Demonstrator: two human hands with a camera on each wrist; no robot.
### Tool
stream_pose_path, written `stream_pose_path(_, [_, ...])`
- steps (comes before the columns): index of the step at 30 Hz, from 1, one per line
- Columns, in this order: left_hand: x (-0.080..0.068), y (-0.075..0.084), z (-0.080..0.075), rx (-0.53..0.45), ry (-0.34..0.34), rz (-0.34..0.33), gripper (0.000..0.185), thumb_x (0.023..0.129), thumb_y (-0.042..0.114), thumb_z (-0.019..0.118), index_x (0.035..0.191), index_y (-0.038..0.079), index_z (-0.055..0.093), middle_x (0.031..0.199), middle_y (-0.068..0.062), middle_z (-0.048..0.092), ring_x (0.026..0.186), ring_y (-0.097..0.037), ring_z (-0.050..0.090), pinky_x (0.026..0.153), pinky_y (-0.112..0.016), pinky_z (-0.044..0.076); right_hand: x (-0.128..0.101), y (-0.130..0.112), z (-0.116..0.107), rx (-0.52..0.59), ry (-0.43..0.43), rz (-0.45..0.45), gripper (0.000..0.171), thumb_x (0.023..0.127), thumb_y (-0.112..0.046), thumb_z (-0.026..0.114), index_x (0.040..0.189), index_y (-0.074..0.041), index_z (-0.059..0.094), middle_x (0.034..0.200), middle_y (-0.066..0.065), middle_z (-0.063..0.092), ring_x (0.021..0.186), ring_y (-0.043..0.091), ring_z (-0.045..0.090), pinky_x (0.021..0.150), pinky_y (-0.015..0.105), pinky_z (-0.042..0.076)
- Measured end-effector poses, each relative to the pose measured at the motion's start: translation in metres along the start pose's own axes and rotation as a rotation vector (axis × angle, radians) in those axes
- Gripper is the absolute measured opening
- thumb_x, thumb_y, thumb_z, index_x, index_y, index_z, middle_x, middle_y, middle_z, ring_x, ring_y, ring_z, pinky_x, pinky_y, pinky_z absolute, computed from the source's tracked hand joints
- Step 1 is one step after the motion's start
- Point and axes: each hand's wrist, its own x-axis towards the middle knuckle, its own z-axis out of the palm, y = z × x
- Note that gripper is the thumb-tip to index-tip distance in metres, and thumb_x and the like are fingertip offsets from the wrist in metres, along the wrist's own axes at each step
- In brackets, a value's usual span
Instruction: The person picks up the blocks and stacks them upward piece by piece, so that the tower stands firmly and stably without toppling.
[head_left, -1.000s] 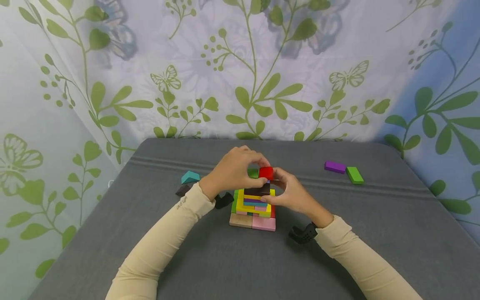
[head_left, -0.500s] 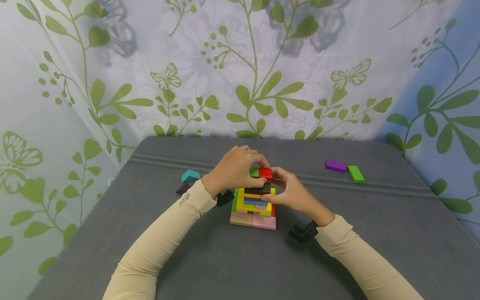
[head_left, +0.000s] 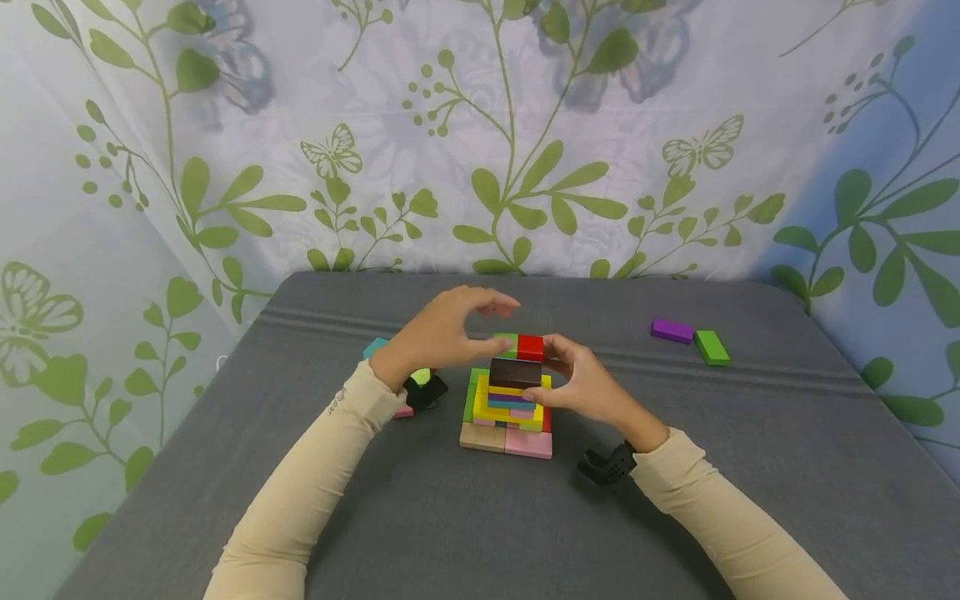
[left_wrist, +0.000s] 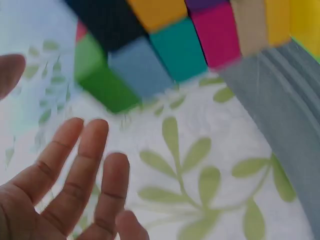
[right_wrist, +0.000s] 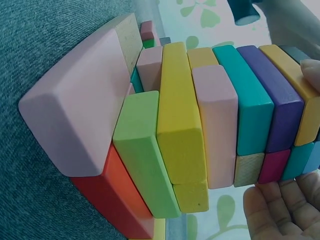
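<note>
A tower of coloured blocks (head_left: pixel 508 407) stands mid-table, shown close up in the right wrist view as the tower (right_wrist: pixel 200 130). On its top lie a red block (head_left: pixel 530 347) and a green block (head_left: pixel 507 341), over a dark brown block (head_left: pixel 515 372). My left hand (head_left: pixel 457 325) hovers just left of the top with straight fingers and holds nothing; its spread fingers (left_wrist: pixel 75 170) show in the blurred left wrist view. My right hand (head_left: pixel 573 379) curls round the tower's right side, thumb on the yellow layer, fingertips by the red block.
A purple block (head_left: pixel 670 332) and a green block (head_left: pixel 709 348) lie at the right rear of the grey table (head_left: pixel 450 517). A teal block (head_left: pixel 372 345) and a pink piece (head_left: pixel 405 411) peek out by my left wrist. Leaf-patterned curtains close off the back and sides.
My left hand has let go of the top blocks and drawn back to the left, fingers straightening. The red and green blocks now rest on top. My right hand has stayed at the tower.
</note>
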Motion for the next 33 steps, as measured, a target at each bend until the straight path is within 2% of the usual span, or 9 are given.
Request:
stream_pose_path(3, [-0.017, -0.014, -0.009, -0.098, 0.037, -0.037, 0.040, 0.103, 0.020, 0.076, 0.139, 0.006, 0.070, 0.130, -0.005, 0.074, 0.114, -0.023, 0.063, 0.101, -0.049, 0.050, 0.001, 0.001, 0.001, -0.002, 0.009, 0.012, 0.056, 0.089, -0.001, 0.084, 0.136, 0.012, 0.057, 0.130, 0.021, 0.067, 0.125, 0.036, 0.063, 0.118, 0.047, 0.045])
stream_pose_path(7, [-0.039, -0.033, -0.017, -0.106, 0.026, -0.096, 0.030, 0.104, 0.016, 0.074, 0.132, 0.005, 0.073, 0.124, -0.006, 0.075, 0.111, -0.024, 0.066, 0.099, -0.054, 0.052, 0.001, 0.001, 0.002, -0.014, 0.012, 0.022, 0.056, 0.088, 0.000, 0.084, 0.137, 0.012, 0.057, 0.130, 0.021, 0.067, 0.126, 0.037, 0.063, 0.117, 0.043, 0.046])
stream_pose_path(12, [-0.060, -0.055, -0.019, -0.039, -0.103, -0.203, 0.023, 0.104, 0.014, 0.073, 0.125, 0.003, 0.076, 0.114, -0.005, 0.077, 0.104, -0.024, 0.068, 0.093, -0.050, 0.056, 0.001, 0.002, 0.002, -0.025, 0.014, 0.012, 0.054, 0.088, 0.001, 0.083, 0.134, 0.013, 0.058, 0.129, 0.022, 0.067, 0.125, 0.038, 0.063, 0.117, 0.054, 0.044])
stream_pose_path(16, [-0.069, -0.069, -0.017, 0.013, -0.205, -0.275, 0.020, 0.101, 0.013, 0.074, 0.118, 0.002, 0.078, 0.103, -0.001, 0.077, 0.093, -0.018, 0.068, 0.085, -0.040, 0.057, 0.000, 0.000, 0.001, -0.029, 0.014, 0.018, 0.054, 0.088, 0.000, 0.083, 0.134, 0.013, 0.058, 0.129, 0.022, 0.067, 0.125, 0.038, 0.063, 0.118, 0.054, 0.044])
stream_pose_path(20, [-0.072, -0.072, -0.013, 0.055, -0.261, -0.341, 0.021, 0.092, 0.010, 0.081, 0.111, 0.003, 0.080, 0.093, 0.001, 0.074, 0.083, -0.014, 0.065, 0.078, -0.035, 0.056, -0.001, -0.001, 0.001, -0.039, 0.022, 0.026, 0.055, 0.088, 0.000, 0.083, 0.135, 0.013, 0.057, 0.130, 0.022, 0.067, 0.126, 0.040, 0.063, 0.117, 0.045, 0.046])
stream_pose_path(26, [-0.069, -0.062, 0.003, 0.270, -0.302, -0.428, 0.031, 0.079, 0.021, 0.096, 0.104, 0.010, 0.082, 0.087, 0.005, 0.074, 0.080, -0.011, 0.067, 0.076, -0.034, 0.059, -0.001, -0.002, 0.001, -0.040, 0.016, 0.025, 0.056, 0.088, 0.000, 0.083, 0.135, 0.013, 0.057, 0.130, 0.023, 0.066, 0.127, 0.040, 0.063, 0.116, 0.035, 0.046])
stream_pose_path(30, [-0.067, -0.058, 0.011, 0.283, -0.318, -0.420, 0.030, 0.079, 0.018, 0.098, 0.103, 0.009, 0.082, 0.090, 0.001, 0.074, 0.082, -0.014, 0.068, 0.077, -0.035, 0.060, -0.001, -0.002, 0.001, -0.039, 0.014, 0.026, 0.055, 0.088, 0.001, 0.082, 0.135, 0.014, 0.056, 0.130, 0.023, 0.066, 0.127, 0.041, 0.062, 0.116, 0.034, 0.046])
stream_pose_path(33, [-0.068, -0.057, 0.013, 0.239, -0.330, -0.379, 0.028, 0.082, 0.016, 0.096, 0.105, 0.010, 0.080, 0.097, 0.000, 0.074, 0.088, -0.016, 0.068, 0.081, -0.035, 0.059, 0.000, -0.002, 0.003, -0.041, 0.009, 0.025, 0.056, 0.088, 0.001, 0.082, 0.135, 0.014, 0.056, 0.130, 0.023, 0.066, 0.128, 0.042, 0.062, 0.116, 0.035, 0.046])
